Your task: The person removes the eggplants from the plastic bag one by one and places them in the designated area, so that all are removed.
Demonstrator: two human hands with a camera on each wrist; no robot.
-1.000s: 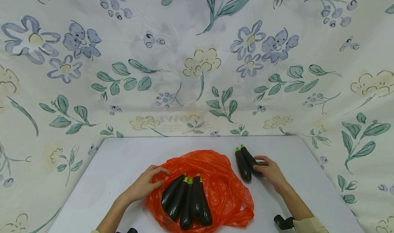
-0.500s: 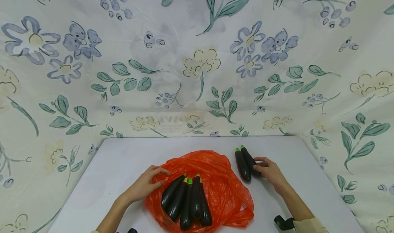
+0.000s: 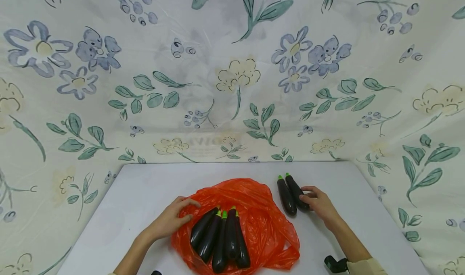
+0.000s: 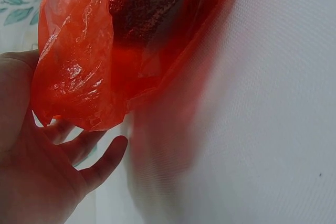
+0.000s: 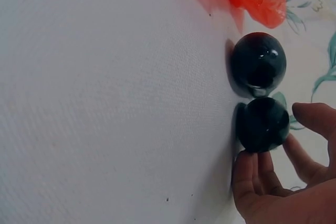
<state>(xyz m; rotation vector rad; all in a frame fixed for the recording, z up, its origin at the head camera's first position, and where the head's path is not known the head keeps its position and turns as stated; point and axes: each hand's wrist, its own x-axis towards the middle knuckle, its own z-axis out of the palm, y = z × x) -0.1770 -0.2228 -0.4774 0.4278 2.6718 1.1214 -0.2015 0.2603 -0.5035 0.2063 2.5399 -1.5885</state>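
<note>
In the head view, several dark glossy eggplants (image 3: 219, 242) with green tips lie on a crumpled red plastic bag (image 3: 261, 230). My left hand (image 3: 170, 218) rests at the bag's left edge, thumb and fingers apart. In the left wrist view its fingers (image 4: 107, 163) extend beneath a loose bag fold (image 4: 79, 77). Two more eggplants (image 3: 287, 196) lie side by side right of the bag. My right hand (image 3: 319, 204) touches the outer one (image 3: 298, 192). The right wrist view shows loosely bent fingers (image 5: 244, 174) against that eggplant's side, its thumb slightly apart from it.
A white table (image 3: 145, 182) bears everything, its back edge meeting a flower-printed cloth (image 3: 236, 105) that also hangs at both sides. A black wrist-mounted device (image 3: 335, 264) sits by the right forearm.
Both hands stay almost where they were. The outer eggplant has shifted very slightly to the right; the bag and the eggplants on it look unmoved.
</note>
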